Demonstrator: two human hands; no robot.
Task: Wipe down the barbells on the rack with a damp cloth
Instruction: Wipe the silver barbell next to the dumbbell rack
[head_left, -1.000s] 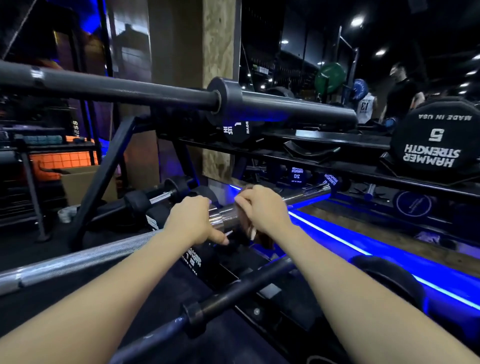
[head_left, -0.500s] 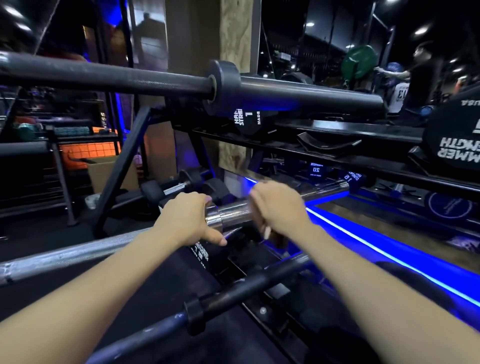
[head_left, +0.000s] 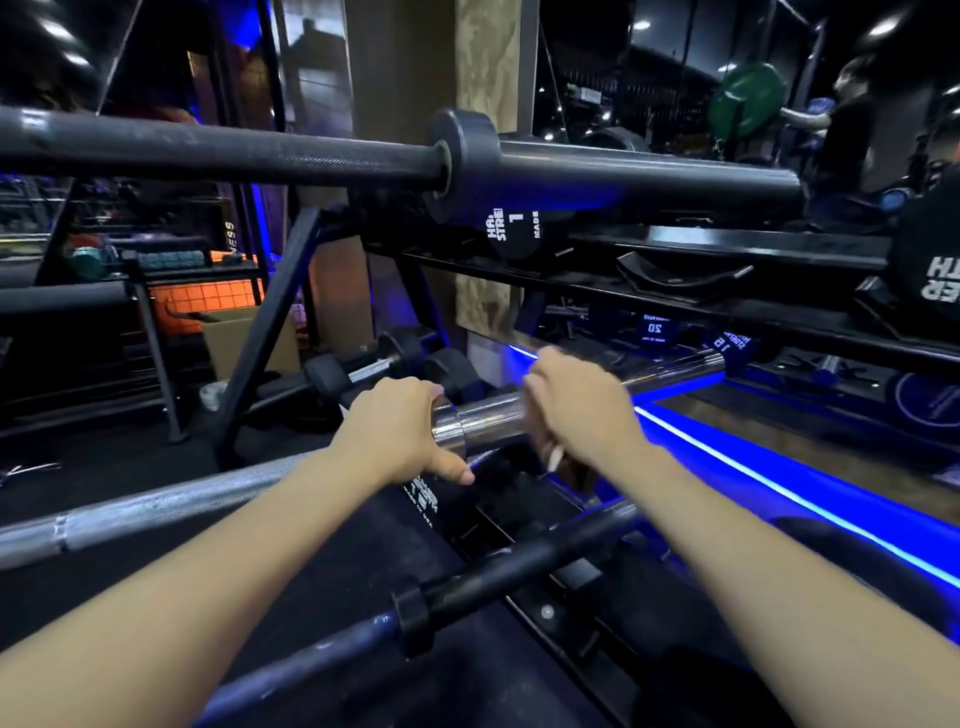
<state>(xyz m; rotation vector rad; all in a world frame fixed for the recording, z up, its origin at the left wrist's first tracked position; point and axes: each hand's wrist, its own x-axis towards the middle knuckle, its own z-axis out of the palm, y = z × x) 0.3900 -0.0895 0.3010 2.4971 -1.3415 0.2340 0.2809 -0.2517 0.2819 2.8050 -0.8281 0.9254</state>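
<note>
Chrome bar (head_left: 493, 418) sits mid-rack, long axis running from lower left up to the right. Left hand (head_left: 395, 434) grips it at the collar; right hand (head_left: 582, 410) is curled over the sleeve just beyond, cloth (head_left: 556, 460) barely peeking out underneath. Sleeve looks shiny, shaft knurled. Unwiped sleeve runs right, so right hand's nearer.

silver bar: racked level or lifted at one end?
Cannot tell. The silver barbell runs level between both hands, left hand and right hand gripping it; its supports are hidden.
</note>
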